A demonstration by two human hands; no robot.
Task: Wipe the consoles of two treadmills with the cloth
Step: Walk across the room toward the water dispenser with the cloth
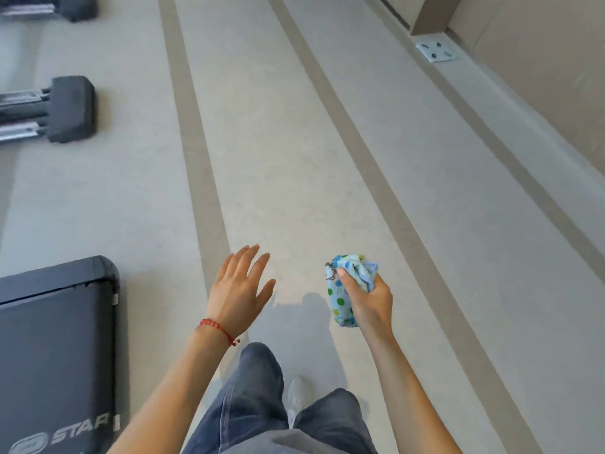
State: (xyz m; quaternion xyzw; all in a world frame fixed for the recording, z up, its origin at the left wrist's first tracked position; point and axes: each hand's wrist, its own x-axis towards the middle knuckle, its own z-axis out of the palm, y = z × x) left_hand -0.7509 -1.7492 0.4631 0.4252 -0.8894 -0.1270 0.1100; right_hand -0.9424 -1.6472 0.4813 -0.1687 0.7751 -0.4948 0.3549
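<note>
Right hand [368, 301] closed around bunched light-blue polka-dot cloth [347, 290], held above pale grey floor [294, 158] with tan stripes. Left hand [237, 290] empty, fingers spread, red bead bracelet [217, 329] at wrist. Black treadmill deck end [59, 339] at lower left.

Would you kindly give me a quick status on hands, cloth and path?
Left hand open, empty. Right hand gripping bunched cloth. No console in view; treadmill at left, floor ahead open.

Both bare arms stretched forward and down. Left hand [237, 291] flat, palm down, fingers [248, 257] spread and empty, red bead bracelet [217, 329] at the wrist. Right hand [368, 298] curled tight around a bunched cloth [343, 290], thumb pressed on top.
</note>
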